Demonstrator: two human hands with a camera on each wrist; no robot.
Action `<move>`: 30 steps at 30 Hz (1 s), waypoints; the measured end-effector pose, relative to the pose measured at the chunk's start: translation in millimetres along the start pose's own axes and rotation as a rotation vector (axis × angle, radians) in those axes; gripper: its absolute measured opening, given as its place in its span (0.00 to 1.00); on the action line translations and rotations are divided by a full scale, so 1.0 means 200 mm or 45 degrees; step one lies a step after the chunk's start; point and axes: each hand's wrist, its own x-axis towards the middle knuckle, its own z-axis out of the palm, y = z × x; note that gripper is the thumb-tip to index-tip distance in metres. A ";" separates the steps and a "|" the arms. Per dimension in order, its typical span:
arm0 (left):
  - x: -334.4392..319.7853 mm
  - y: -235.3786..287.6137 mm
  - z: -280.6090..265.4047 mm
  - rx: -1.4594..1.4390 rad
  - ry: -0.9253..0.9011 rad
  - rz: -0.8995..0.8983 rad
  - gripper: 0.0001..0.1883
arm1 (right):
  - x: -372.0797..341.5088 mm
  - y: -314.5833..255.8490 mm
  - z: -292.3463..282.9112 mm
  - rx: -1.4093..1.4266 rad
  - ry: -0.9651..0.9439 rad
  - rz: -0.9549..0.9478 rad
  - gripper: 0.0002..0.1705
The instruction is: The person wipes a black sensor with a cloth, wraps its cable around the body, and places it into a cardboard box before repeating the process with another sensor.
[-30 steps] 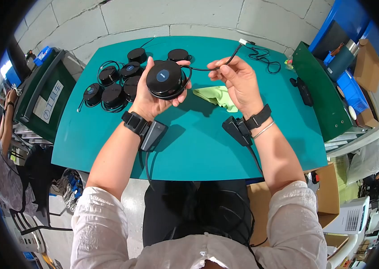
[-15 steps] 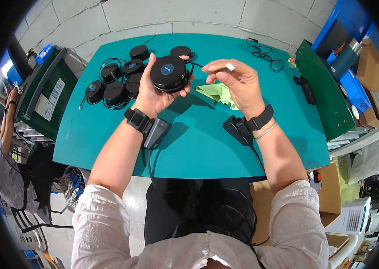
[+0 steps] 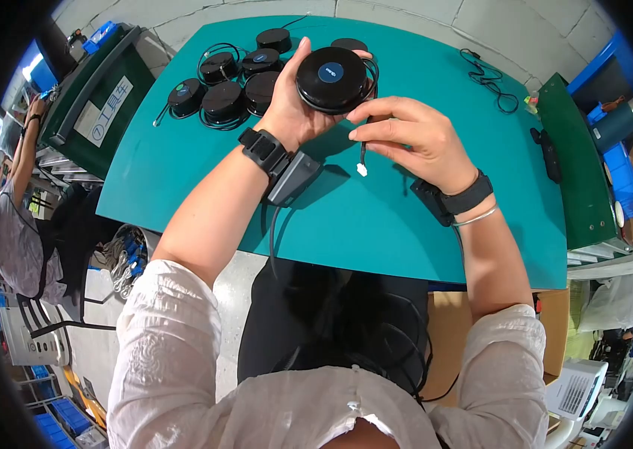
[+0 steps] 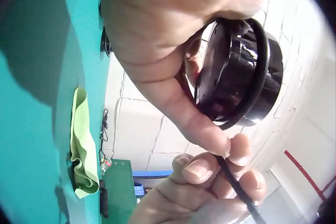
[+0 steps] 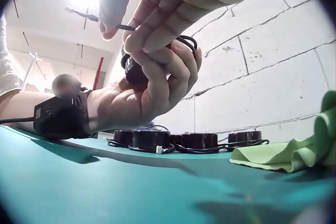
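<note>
1. Left hand (image 3: 292, 112) grips the black disc (image 3: 331, 78), at 12 o'clock in the head view
2. Right hand (image 3: 427, 142), at that disc's 4 o'clock, pinches its cable (image 3: 363, 153) near the white connector (image 3: 362, 170)
3. Other discs (image 3: 222, 102) cluster at 9 o'clock

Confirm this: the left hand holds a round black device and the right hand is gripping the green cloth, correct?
Not the green cloth: the head view shows the right hand pinching a black cable near its white connector. The left hand does hold a round black device.
</note>
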 end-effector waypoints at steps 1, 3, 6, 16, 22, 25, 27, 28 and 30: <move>0.00 0.00 0.00 0.008 -0.012 -0.002 0.40 | 0.00 0.00 0.00 0.004 0.001 0.005 0.10; 0.00 0.00 -0.02 0.018 -0.078 -0.020 0.40 | 0.00 0.00 0.00 0.008 -0.005 -0.008 0.10; 0.01 0.00 -0.01 0.033 -0.048 -0.002 0.40 | 0.00 0.00 0.00 0.008 -0.004 -0.022 0.10; 0.02 -0.08 0.10 0.375 0.374 0.087 0.38 | -0.01 0.00 0.02 -0.196 -0.047 -0.025 0.08; -0.02 -0.12 0.17 0.537 0.483 -0.074 0.38 | 0.00 0.00 0.03 -0.408 -0.035 -0.095 0.10; -0.02 -0.13 0.13 0.490 0.309 -0.215 0.35 | 0.02 -0.02 0.02 -0.424 0.115 -0.109 0.12; -0.03 -0.17 0.13 0.435 0.080 -0.181 0.34 | 0.03 -0.04 -0.01 -0.396 0.175 0.035 0.14; -0.02 -0.18 0.13 0.471 0.139 -0.166 0.34 | 0.01 -0.01 -0.01 -0.400 0.118 0.074 0.24; -0.03 -0.17 0.15 0.526 0.170 -0.137 0.32 | 0.01 0.00 0.02 -0.396 0.189 0.139 0.30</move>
